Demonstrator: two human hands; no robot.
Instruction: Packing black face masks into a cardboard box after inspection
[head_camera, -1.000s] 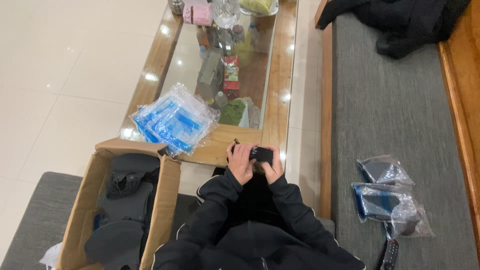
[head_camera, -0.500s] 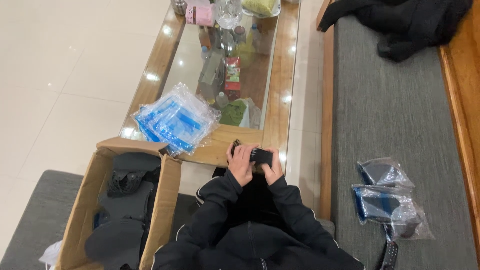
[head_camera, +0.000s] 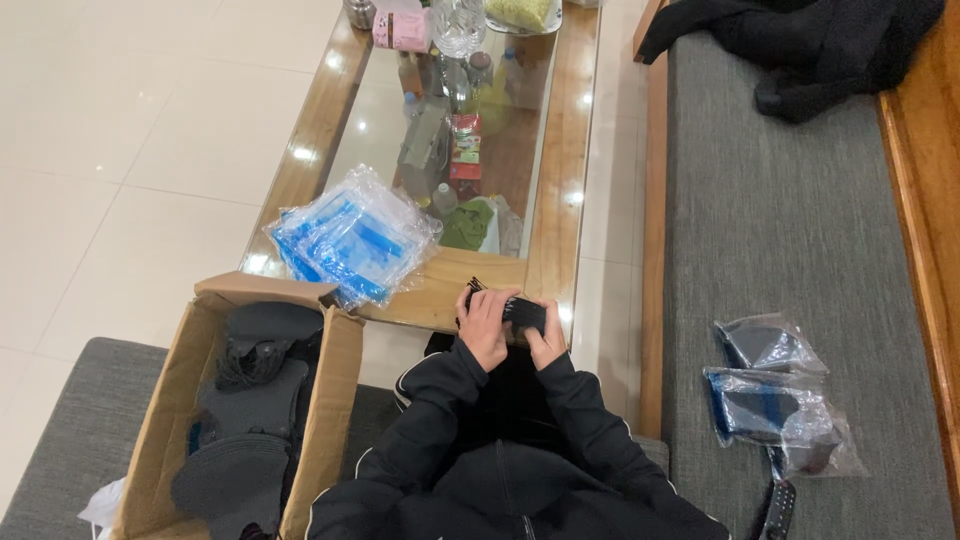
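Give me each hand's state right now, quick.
Left hand: closed on the small black item, gripping its left end.
Right hand: closed on the same black item, gripping its right end.

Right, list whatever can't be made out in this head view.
- Small black item: mostly covered by left hand and right hand; kind unclear.
- Cardboard box: bottom cut by frame edge.
- Table's lower-shelf clutter: blurred by glass reflections.
- Bagged items on cushion: plastic glare hides details.
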